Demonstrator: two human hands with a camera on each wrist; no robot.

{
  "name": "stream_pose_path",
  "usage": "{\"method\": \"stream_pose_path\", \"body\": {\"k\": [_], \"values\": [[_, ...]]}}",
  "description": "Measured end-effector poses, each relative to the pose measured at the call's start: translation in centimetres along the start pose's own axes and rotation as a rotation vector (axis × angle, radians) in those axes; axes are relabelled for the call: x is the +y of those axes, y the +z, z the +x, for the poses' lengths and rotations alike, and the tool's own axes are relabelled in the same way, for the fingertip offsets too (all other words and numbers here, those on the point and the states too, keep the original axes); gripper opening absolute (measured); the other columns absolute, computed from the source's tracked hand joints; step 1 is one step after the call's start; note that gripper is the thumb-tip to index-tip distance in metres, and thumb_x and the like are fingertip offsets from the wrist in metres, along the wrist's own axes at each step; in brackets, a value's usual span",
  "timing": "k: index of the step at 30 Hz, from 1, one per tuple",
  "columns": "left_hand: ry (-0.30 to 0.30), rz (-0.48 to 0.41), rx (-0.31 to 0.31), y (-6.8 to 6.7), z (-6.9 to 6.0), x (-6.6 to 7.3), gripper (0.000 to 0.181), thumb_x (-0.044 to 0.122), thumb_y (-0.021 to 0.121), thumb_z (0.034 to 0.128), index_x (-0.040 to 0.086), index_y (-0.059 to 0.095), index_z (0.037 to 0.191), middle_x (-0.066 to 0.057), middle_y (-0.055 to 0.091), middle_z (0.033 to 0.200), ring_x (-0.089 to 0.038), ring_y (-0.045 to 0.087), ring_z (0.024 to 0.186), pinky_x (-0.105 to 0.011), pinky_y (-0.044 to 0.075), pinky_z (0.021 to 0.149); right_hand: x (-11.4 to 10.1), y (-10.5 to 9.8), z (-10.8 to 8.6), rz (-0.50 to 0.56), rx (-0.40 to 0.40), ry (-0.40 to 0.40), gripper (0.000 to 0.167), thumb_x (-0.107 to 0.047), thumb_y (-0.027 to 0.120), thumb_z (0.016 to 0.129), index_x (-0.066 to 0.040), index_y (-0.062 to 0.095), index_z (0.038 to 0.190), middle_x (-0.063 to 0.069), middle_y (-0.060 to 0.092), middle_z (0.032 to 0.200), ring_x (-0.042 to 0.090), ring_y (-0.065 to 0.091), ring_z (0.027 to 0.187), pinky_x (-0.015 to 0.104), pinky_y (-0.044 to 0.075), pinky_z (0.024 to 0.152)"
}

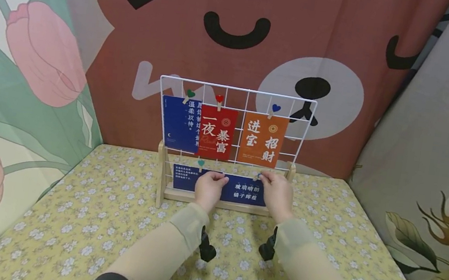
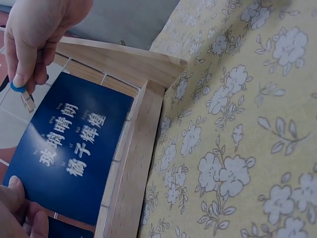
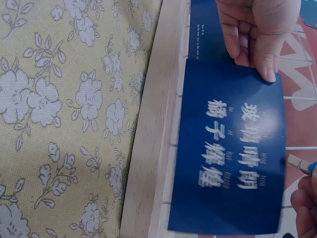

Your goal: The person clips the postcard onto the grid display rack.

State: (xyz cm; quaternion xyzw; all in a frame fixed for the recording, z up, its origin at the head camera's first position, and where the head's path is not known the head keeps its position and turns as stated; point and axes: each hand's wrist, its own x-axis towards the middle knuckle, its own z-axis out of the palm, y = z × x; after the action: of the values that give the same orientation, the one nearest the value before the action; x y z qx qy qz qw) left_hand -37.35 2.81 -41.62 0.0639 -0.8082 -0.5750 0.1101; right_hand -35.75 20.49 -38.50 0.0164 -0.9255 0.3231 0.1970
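My left hand (image 1: 209, 190) pinches a dark blue card (image 3: 233, 198) with white characters by its upper left corner, against the lower part of a white wire grid (image 1: 248, 100). In my right hand (image 1: 279, 194) is a small wooden clothespin (image 2: 28, 101) with a blue head, pinched between thumb and fingers. The clothespin's tip is at the card's top edge; whether it touches cannot be told. To the left another dark blue card (image 1: 185, 178) hangs from a clip with a teal heart (image 1: 201, 162), partly behind my left hand.
Higher on the grid hang a blue card (image 1: 178, 126), a red card (image 1: 217, 144) and an orange card (image 1: 259, 152), under green, red and blue heart clips. A wooden stand (image 1: 161, 179) carries the grid on a flowered tablecloth (image 1: 85, 225). Printed curtains (image 1: 169, 44) surround the table.
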Motion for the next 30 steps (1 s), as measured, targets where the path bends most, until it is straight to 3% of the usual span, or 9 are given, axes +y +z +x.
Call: {"method": "stream_pose_path", "body": {"k": [22, 30], "values": [[0.006, -0.013, 0.040, 0.52, 0.06, 0.00, 0.012, 0.021, 0.071, 0.0883, 0.011, 0.074, 0.095, -0.003, 0.070, 0.097, -0.020, 0.064, 0.088, -0.037, 0.051, 0.079, -0.63, 0.57, 0.90, -0.101, -0.044, -0.054, 0.022, -0.017, 0.058, 0.097, -0.007, 0.070, 0.113, 0.011, 0.068, 0.115, 0.029, 0.063, 0.105, 0.046, 0.047, 0.093], [-0.019, -0.030, 0.025, 0.48, -0.17, 0.12, 0.013, 0.021, 0.070, 0.0894, 0.011, 0.072, 0.097, -0.003, 0.070, 0.097, -0.020, 0.063, 0.089, -0.036, 0.051, 0.079, -0.66, 0.83, 0.92, -0.177, -0.066, -0.078, 0.026, -0.015, 0.055, 0.098, -0.007, 0.066, 0.120, 0.013, 0.066, 0.117, 0.032, 0.061, 0.108, 0.047, 0.046, 0.095]]}}
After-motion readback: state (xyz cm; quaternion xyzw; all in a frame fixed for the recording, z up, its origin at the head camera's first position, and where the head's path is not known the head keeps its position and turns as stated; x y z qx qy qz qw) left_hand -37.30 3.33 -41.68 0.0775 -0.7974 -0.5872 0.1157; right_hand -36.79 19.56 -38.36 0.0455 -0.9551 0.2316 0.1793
